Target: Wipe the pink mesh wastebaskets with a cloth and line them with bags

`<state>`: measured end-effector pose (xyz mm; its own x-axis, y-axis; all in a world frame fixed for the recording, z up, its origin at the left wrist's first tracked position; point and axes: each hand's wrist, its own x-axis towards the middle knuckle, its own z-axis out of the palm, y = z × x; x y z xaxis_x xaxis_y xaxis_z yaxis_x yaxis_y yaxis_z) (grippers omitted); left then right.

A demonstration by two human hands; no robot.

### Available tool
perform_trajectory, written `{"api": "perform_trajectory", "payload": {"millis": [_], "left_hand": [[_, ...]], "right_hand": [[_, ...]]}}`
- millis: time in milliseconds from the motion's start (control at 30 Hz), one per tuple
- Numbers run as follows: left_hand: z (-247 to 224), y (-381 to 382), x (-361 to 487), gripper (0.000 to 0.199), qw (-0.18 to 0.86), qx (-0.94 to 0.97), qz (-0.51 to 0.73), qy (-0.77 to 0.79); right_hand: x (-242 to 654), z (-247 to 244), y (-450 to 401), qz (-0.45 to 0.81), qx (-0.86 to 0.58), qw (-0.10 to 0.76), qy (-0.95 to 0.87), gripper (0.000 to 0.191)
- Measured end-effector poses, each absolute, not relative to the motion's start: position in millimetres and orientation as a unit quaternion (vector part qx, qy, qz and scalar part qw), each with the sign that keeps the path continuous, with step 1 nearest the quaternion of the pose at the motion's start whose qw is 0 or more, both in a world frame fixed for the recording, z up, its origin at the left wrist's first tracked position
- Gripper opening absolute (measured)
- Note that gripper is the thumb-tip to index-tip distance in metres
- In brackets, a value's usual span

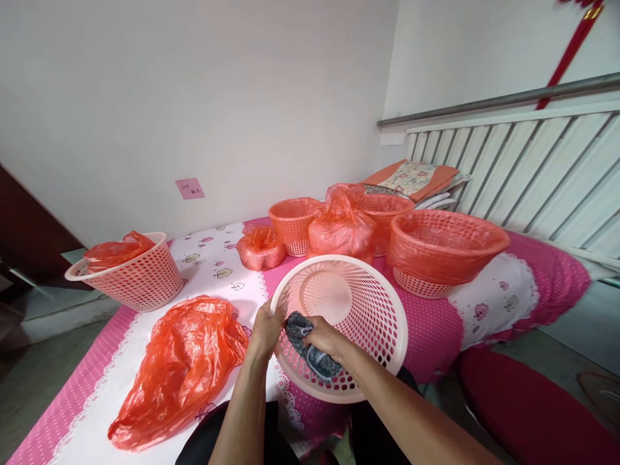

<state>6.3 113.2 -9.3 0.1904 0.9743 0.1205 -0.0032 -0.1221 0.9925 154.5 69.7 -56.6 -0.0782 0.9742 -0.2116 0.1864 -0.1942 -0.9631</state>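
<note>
A pale pink plastic basket (325, 297) with a perforated wall lies tilted in front of me, its opening facing me. My left hand (267, 328) is closed on its left rim. Bunched in my right hand (325, 337) is a dark grey cloth (323, 365), pressed against the inside of the basket near that rim. To the left a crumpled red plastic bag (181, 368) lies flat on the table.
Another pink basket (148, 274) with a red bag inside stands at the left. Behind are red-lined baskets (293, 223), (436, 248) and tied red bags (261, 247), (341, 229). A pink and white tablecloth (431, 332) covers the table. A dark red stool (527, 400) stands at right.
</note>
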Motion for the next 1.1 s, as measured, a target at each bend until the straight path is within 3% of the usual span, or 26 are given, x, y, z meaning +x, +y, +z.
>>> {"api": "perform_trajectory", "payload": {"millis": [200, 367, 500, 600, 667, 867, 967, 1100], "left_hand": [[-7, 113, 4, 0.053, 0.51, 0.566, 0.478, 0.436], [-7, 111, 2, 0.067, 0.528, 0.552, 0.453, 0.459], [-6, 110, 0, 0.063, 0.533, 0.56, 0.444, 0.453], [-6, 109, -1, 0.055, 0.538, 0.571, 0.44, 0.436], [-6, 109, -1, 0.052, 0.541, 0.577, 0.438, 0.427], [-8, 113, 3, 0.049, 0.537, 0.584, 0.439, 0.422], [-8, 115, 4, 0.049, 0.535, 0.588, 0.439, 0.419], [-3, 114, -1, 0.057, 0.534, 0.586, 0.447, 0.415]], "right_hand": [[151, -55, 49, 0.549, -0.443, 0.414, -0.576, 0.011], [154, -44, 25, 0.425, -0.412, 0.378, -0.712, 0.019], [158, -36, 7, 0.281, -0.408, 0.251, -0.831, 0.025], [168, -38, -14, 0.212, -0.454, 0.128, -0.856, 0.018], [178, -45, -31, 0.167, -0.489, 0.089, -0.852, 0.021], [196, -82, -63, -0.024, -0.518, 0.152, -0.841, 0.051], [192, -90, -58, -0.076, -0.54, 0.16, -0.823, 0.035], [190, -78, -53, -0.046, -0.541, 0.135, -0.829, 0.019]]}}
